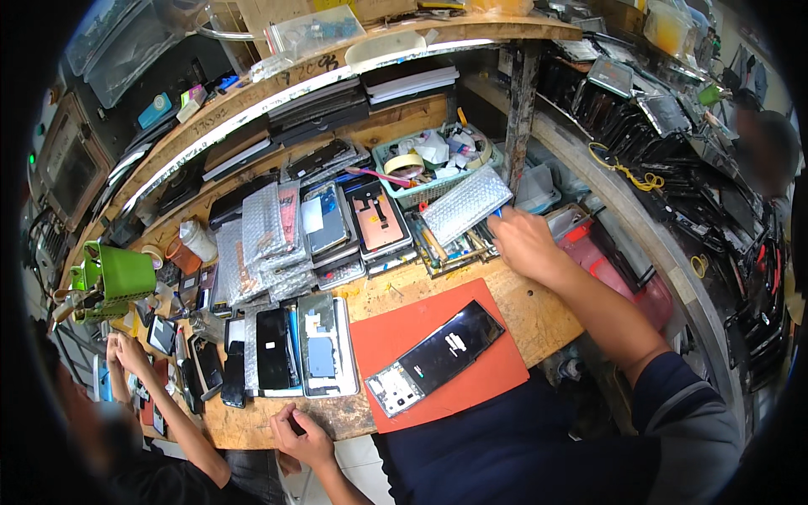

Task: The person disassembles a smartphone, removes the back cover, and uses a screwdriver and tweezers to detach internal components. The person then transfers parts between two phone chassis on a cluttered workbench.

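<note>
My right hand (522, 240) is closed at the right corner of a bubble-wrap sleeve (467, 198), by a small blue item; exactly what it grips is unclear. Below the sleeve is a rack of small tools (446, 252). My left hand (299, 438) is curled at the table's front edge, its contents hidden. A phone (450, 345) with its screen on and its lower part opened lies diagonally on an orange mat (379, 345). Left of the mat are an open phone frame on a white tray (324, 345) and a black phone (273, 349).
A co-worker's hands (126, 353) are at the left, near a green basket (118, 278). Stacked bubble-wrapped parts (265, 236) and a teal basket (404, 194) line the back. Shelves with piled devices (665, 168) and a red bin (606, 269) are at the right.
</note>
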Available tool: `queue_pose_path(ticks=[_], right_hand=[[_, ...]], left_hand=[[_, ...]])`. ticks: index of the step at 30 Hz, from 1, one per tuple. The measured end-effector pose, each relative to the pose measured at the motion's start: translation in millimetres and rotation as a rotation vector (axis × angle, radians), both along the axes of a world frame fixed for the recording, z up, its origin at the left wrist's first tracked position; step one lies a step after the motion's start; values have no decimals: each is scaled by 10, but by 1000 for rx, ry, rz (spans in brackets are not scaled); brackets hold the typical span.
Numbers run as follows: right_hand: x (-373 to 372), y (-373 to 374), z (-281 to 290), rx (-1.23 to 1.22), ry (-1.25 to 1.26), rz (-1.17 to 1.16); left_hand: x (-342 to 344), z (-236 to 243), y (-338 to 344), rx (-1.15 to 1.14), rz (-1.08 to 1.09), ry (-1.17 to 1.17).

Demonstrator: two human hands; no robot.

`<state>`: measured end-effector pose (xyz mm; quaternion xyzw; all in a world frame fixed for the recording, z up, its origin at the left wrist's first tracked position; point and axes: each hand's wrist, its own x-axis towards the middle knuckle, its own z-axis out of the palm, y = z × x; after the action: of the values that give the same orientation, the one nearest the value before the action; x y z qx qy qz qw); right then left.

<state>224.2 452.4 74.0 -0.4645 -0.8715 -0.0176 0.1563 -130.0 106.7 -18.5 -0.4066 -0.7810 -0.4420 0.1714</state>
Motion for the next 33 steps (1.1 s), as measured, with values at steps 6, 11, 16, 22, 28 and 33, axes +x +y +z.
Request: queue_pose_path(ticks=[6, 11, 16, 22, 28, 33], right_hand=[[-124, 506, -153, 632, -39, 116], [94, -99, 354, 732, 343, -12], [617, -1188, 173, 641, 180, 12], [2120, -2250, 495, 138, -136, -1101], [3295, -2660, 352, -68, -351, -1393], [3103, -2686, 227, 84, -420, -1300]], left_hand=[[-44, -41, 93, 69, -37, -15], [-372, -271, -13, 10, -127, -7], [-201, -49, -165, 241, -233, -506], [-658, -448, -313, -236, -49, -168], [-361, -248, -236, -102, -107, 83], [-182, -109, -37, 61, -11, 226]])
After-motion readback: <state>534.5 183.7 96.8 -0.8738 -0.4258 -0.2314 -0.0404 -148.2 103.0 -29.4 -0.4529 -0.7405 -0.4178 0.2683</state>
